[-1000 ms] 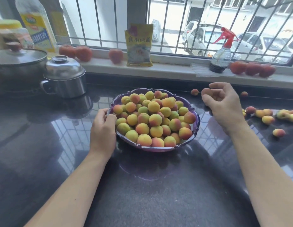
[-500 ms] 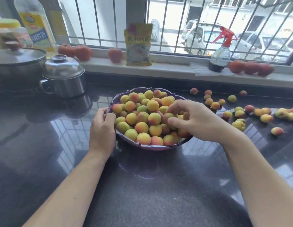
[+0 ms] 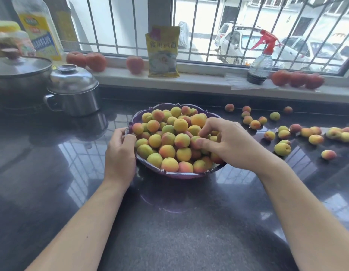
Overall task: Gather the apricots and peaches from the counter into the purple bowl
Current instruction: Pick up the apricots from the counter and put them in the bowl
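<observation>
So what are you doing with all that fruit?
A person is gathering small apricots and peaches into a purple bowl, already heaped. The left hand grips the bowl's rim to steady it, while the right hand sets fruit on the pile, fingers curled. Many loose apricots lie on the dark counter to the right.

Home kitchen; dark stone counter (image 3: 52,173), lidded pots (image 3: 74,90), oil bottle (image 3: 39,30), barred window (image 3: 208,26)
</observation>
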### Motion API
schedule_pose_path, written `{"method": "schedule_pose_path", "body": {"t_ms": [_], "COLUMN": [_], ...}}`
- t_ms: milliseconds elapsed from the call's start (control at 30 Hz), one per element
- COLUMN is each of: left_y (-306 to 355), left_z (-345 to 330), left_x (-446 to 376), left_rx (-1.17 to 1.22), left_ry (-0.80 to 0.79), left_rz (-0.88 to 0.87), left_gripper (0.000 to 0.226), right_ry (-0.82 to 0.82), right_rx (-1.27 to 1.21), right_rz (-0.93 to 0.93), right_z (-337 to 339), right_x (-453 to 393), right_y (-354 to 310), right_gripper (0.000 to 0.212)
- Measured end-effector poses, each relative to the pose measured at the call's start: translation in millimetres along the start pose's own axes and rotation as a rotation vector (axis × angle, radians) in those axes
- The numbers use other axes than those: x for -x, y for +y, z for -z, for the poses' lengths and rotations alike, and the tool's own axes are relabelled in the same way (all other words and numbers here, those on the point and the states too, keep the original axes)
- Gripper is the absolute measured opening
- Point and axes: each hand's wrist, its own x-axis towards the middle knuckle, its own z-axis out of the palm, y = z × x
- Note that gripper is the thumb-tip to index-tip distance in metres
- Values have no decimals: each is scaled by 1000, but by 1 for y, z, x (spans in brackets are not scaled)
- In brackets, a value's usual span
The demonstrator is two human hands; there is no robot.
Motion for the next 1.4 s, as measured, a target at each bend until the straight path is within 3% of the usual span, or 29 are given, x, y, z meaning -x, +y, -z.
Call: {"method": "schedule_pose_path", "body": {"t_ms": [267,400,467,533,733,800,900,1133,1400], "left_y": [0,0,-1,0,3,3,2,2,-1], "left_z": [1,1,1,0,0,0,2,3,3], "left_x": [1,1,1,1,3,4,3,6,4], "left_rx": [23,18,14,16,33,39,46,38,35], "left_ry": [4,6,4,-6,-28,-31,-30,-41,-35], "left_rz": [-6,-13,-15,-19,-18,-19,-16,-30,-10], "left_gripper": [27,29,29,30,27,24,21,18,23], "right_ry": [22,324,512,588,411,351,226,413,404], "right_rx": [13,-157,-110,-4,565,644,551,468,303], "right_rz": [-9,-49,-133,-243,-508,-589,-696,-651,-619], "right_z": [0,2,8,17,18,14,8,14,18], "right_x": [0,-6,-11,-12,33,53,68,70,71], "right_y": [2,12,25,43,112,125,127,118,111], "right_gripper": [15,9,12,13,44,45,49,36,31]}}
